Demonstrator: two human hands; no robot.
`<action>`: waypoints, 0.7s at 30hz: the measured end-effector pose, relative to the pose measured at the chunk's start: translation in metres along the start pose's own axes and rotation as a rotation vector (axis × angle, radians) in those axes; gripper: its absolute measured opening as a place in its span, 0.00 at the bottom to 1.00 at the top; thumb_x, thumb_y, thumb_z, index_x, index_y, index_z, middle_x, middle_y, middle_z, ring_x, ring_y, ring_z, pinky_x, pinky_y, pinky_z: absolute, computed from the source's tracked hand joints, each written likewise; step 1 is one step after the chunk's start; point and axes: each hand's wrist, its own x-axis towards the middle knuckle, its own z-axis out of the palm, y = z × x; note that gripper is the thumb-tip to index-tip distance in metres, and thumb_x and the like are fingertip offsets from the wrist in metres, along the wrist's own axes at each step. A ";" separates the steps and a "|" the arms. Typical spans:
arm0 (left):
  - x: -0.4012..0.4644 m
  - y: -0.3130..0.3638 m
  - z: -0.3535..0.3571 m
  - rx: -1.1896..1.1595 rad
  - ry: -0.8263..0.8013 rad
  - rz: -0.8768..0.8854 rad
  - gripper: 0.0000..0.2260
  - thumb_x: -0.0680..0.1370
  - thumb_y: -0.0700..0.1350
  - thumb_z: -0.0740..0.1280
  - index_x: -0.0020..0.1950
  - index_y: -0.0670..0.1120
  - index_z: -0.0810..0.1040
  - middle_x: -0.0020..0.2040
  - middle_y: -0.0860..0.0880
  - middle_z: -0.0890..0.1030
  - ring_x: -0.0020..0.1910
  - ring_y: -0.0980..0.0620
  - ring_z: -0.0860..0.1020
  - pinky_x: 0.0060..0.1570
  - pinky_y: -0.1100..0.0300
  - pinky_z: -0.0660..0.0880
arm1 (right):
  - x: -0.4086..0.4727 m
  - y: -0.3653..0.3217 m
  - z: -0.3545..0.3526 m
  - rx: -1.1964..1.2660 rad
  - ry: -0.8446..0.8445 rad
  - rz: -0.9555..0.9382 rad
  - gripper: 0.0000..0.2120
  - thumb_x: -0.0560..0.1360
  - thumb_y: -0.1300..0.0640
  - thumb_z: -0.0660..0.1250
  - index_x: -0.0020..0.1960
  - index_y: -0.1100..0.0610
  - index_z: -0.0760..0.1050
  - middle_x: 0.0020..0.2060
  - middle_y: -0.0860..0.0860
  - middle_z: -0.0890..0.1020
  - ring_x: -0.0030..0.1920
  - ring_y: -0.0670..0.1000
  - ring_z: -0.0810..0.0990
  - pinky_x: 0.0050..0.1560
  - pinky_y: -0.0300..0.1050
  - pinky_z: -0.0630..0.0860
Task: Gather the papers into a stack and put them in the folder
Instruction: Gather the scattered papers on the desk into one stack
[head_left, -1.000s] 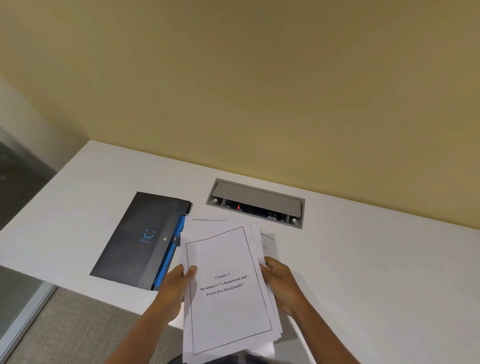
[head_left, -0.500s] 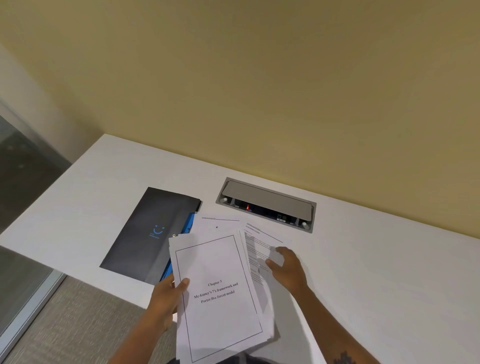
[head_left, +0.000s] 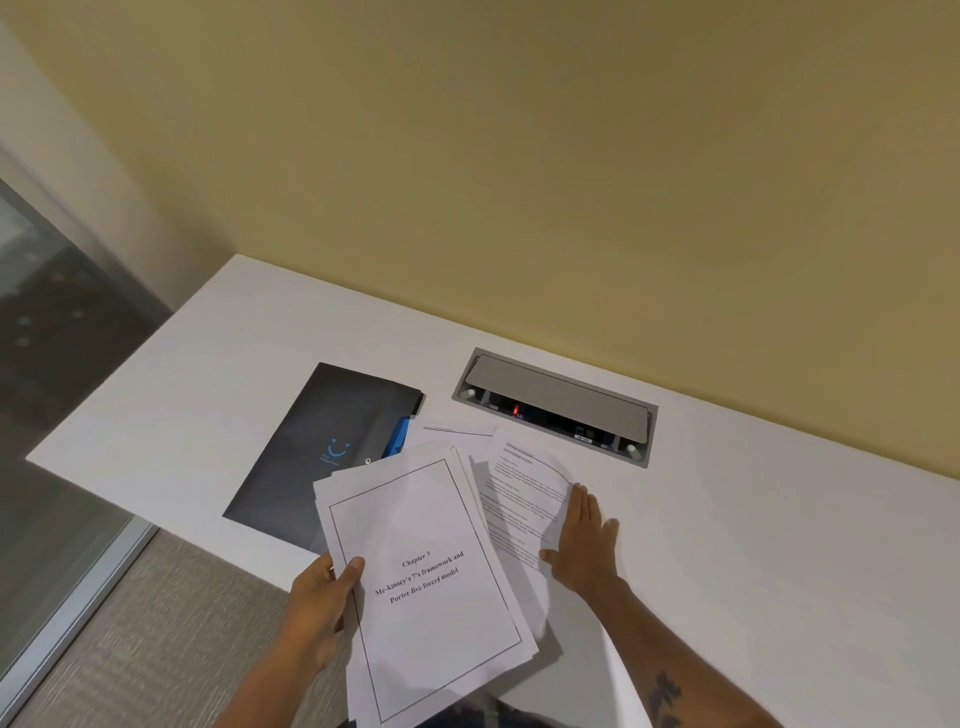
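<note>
My left hand (head_left: 319, 597) grips a stack of white papers (head_left: 431, 587) by its left edge, lifted over the table's front edge; the top sheet reads "Chapter 3". My right hand (head_left: 584, 540) lies flat, fingers together, on a printed sheet (head_left: 519, 483) on the white table (head_left: 753, 545). Another sheet (head_left: 441, 436) peeks out behind the stack. The black folder (head_left: 317, 447), with a blue inner edge and a blue smile logo, lies closed to the left, its right edge partly hidden by the stack.
A grey cable box (head_left: 558, 405) with a hinged lid is set into the table behind the papers. A yellow wall (head_left: 519, 182) rises at the back. Grey carpet (head_left: 156, 623) and a glass panel (head_left: 52, 364) show at the left.
My right hand let go of the stack and moved right onto the printed sheet on the table. My left hand kept the stack and shifted it slightly left.
</note>
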 end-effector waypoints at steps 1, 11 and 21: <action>-0.002 0.001 0.001 0.000 -0.001 0.004 0.06 0.83 0.42 0.68 0.56 0.48 0.84 0.52 0.46 0.88 0.54 0.42 0.85 0.57 0.43 0.82 | -0.001 -0.001 0.000 0.008 0.012 -0.008 0.60 0.71 0.37 0.75 0.83 0.61 0.40 0.84 0.55 0.51 0.84 0.58 0.51 0.78 0.67 0.58; -0.003 0.004 0.004 0.002 -0.013 0.031 0.05 0.83 0.43 0.68 0.55 0.49 0.84 0.52 0.45 0.89 0.53 0.40 0.85 0.58 0.40 0.80 | -0.022 -0.006 0.012 0.419 0.125 0.132 0.43 0.69 0.57 0.80 0.78 0.53 0.61 0.63 0.54 0.79 0.65 0.59 0.75 0.66 0.57 0.72; -0.004 0.012 0.004 -0.011 -0.053 0.079 0.07 0.84 0.43 0.67 0.53 0.55 0.82 0.53 0.47 0.88 0.54 0.42 0.85 0.57 0.40 0.80 | -0.041 -0.001 -0.004 1.069 0.137 0.165 0.08 0.82 0.61 0.69 0.60 0.57 0.80 0.55 0.52 0.84 0.59 0.56 0.83 0.61 0.51 0.80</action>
